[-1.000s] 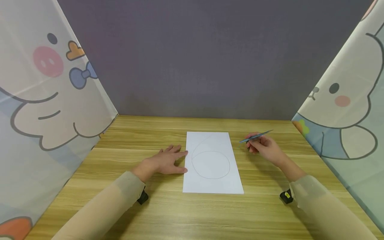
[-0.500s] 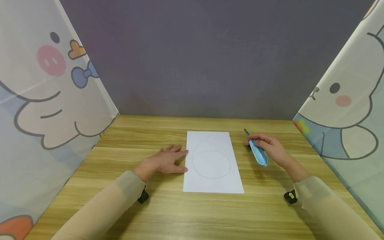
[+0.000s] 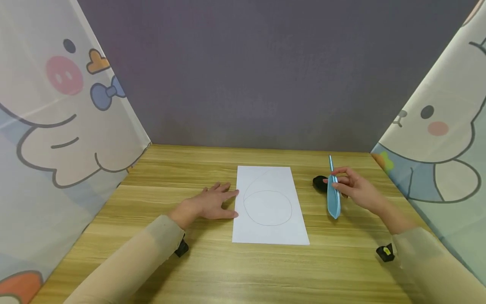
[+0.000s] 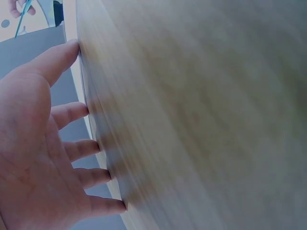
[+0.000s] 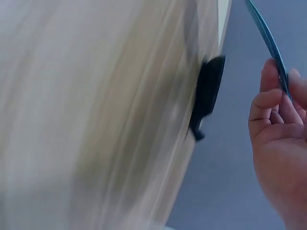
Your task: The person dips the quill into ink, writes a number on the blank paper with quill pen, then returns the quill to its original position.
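Observation:
A white sheet of paper [image 3: 265,234], bearing a thin-lined oval and a curved stroke, lies in the middle of the table. Along its left edge rests my left hand [image 3: 210,204], fingers spread, thumb and index fingertip touching the paper. In the left wrist view its fingertips meet the tabletop. To the right of the paper, my right hand [image 3: 357,190] pinches a light-blue feather-shaped pen [image 3: 333,204] above the table. The pen's broad end points toward me and its thin end away. Close behind it sits a small black object [image 3: 319,183], partly hidden by pen and fingers.
The wooden table [image 3: 243,274] ends at a dark grey panel [image 3: 258,76] at the back. Printed cartoon cloths [image 3: 57,160] hang along both sides. A small black device is strapped at each wrist.
The feather pen has turned in my right hand, from lying nearly sideways to its broad end facing me. The right hand has moved right, exposing the black object. My left hand stays put.

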Demonstrator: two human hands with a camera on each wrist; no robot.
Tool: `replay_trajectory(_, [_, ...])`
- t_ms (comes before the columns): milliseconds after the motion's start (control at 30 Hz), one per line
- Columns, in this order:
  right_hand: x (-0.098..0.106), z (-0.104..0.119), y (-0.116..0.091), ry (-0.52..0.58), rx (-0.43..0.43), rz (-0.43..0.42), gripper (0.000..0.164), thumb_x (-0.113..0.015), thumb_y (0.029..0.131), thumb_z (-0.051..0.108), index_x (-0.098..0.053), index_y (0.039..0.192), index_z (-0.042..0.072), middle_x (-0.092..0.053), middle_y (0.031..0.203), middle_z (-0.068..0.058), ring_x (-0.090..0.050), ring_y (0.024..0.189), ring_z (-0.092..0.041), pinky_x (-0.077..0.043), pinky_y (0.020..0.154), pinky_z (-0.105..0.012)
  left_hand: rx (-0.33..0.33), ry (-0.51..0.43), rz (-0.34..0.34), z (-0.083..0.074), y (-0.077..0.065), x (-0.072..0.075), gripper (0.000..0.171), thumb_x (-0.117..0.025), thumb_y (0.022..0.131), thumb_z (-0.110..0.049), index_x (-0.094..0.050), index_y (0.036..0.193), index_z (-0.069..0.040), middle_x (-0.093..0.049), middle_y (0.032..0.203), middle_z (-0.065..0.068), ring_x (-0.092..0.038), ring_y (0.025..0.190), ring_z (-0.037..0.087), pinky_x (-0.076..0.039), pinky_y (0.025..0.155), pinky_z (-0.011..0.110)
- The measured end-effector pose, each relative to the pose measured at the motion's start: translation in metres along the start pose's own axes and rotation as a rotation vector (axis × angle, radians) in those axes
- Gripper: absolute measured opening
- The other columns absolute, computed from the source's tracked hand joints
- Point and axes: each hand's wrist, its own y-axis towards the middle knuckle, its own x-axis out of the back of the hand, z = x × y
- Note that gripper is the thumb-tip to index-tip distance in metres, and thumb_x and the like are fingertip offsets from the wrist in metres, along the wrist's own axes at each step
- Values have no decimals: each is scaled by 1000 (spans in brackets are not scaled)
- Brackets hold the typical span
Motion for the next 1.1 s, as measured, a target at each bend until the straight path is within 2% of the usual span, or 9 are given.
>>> replay_trajectory(133, [13, -11, -11, -101, -63, -26, 38, -60, 114, 10, -47, 147, -3, -80, 122, 19, -58, 77, -21, -48, 65, -34, -1, 4, 3, 1, 1, 0, 86, -63, 105, -65, -32, 175, -26, -13, 186, 15, -9, 170, 50, -14, 131, 79])
replay_trajectory(200, [19, -16, -16, -134, -87, -23, 42, -61, 113, 9, -45, 148, -8, -80, 113, 17, -55, 74, -20, -47, 64, -33, -2, 5, 4, 1, 1, 0, 86, -62, 105, -65, -32, 175, -27, -12, 186, 15, -9, 171, 49, -14, 131, 79])
replay_trajectory(367, [27, -27, -22, -170, -122, 25, 39, -62, 111, 3, -46, 143, -13, -80, 102, 1, -55, 70, -16, -46, 61, -31, 1, 0, 10, 1, 1, 1, 87, -62, 105, -66, -31, 176, -27, -11, 186, 15, -7, 171, 49, -12, 131, 78])
replay_trajectory(533, [30, -32, -24, -204, -123, 90, 40, -61, 111, 1, -45, 143, -15, -79, 103, -8, -58, 72, -10, -49, 63, -28, 1, -9, 11, 0, 0, 1, 86, -63, 105, -65, -31, 176, -26, -12, 186, 15, -7, 171, 49, -12, 131, 79])
replay_trajectory(667, [30, -32, -24, -281, -150, 83, 43, -67, 109, 7, -51, 144, -12, -77, 108, -13, -63, 79, -5, -55, 67, -28, -1, -8, 6, 0, 0, 0, 86, -63, 105, -65, -32, 175, -25, -12, 185, 16, -8, 170, 50, -13, 131, 79])
replay_trajectory(800, [29, -32, -23, -356, -177, 57, 43, -73, 107, 14, -59, 143, -6, -75, 111, -13, -66, 83, -3, -58, 69, -28, -2, -10, 1, 0, -1, -1, 86, -63, 105, -65, -32, 175, -25, -13, 185, 16, -7, 170, 50, -13, 131, 79])
replay_trajectory(1100, [27, -39, -21, -419, -131, 67, 40, -78, 103, 16, -68, 137, -3, -75, 107, -8, -66, 84, 0, -58, 71, -26, -15, -1, -17, 0, -1, -1, 85, -64, 105, -64, -35, 174, -24, -16, 184, 18, -11, 169, 52, -16, 129, 81])
